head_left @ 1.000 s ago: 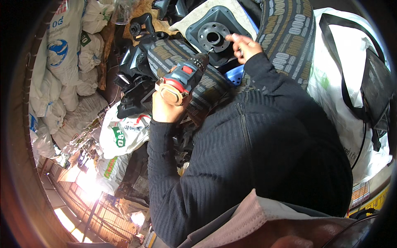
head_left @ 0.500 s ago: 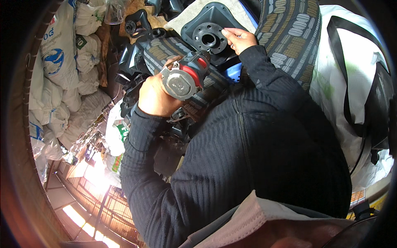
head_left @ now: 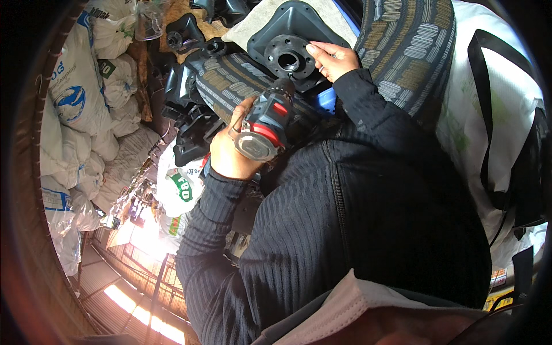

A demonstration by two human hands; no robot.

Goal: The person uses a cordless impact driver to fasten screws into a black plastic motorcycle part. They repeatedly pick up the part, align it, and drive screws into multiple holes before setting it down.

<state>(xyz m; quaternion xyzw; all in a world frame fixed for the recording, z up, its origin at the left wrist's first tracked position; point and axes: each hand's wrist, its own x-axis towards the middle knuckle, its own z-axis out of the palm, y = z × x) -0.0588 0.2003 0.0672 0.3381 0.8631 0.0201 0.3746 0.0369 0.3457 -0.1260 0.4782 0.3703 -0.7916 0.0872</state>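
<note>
My left hand (head_left: 233,152) is wrapped round a grey and red cordless drill (head_left: 264,123). The drill's chuck points up and to the right, its tip at the lower edge of a round black flange (head_left: 272,53) with a hole in its middle. That flange sits on a dark square plastic housing (head_left: 293,23) with rounded corners, near my patterned trouser legs. At the flange's right rim my right hand (head_left: 336,60) has thumb and forefinger pinched together; anything small between them is too hidden to name.
Several similar black plastic parts (head_left: 190,135) lie heaped to the left of my leg. White filled sacks (head_left: 75,86) are stacked at the far left. A large white bag with black straps (head_left: 460,115) stands on the right. Something blue (head_left: 326,100) shows below the housing.
My left hand and the drill have shifted a little right and down, and the drill has turned so its tip meets the flange's lower edge. My right hand stays at the flange's rim.
</note>
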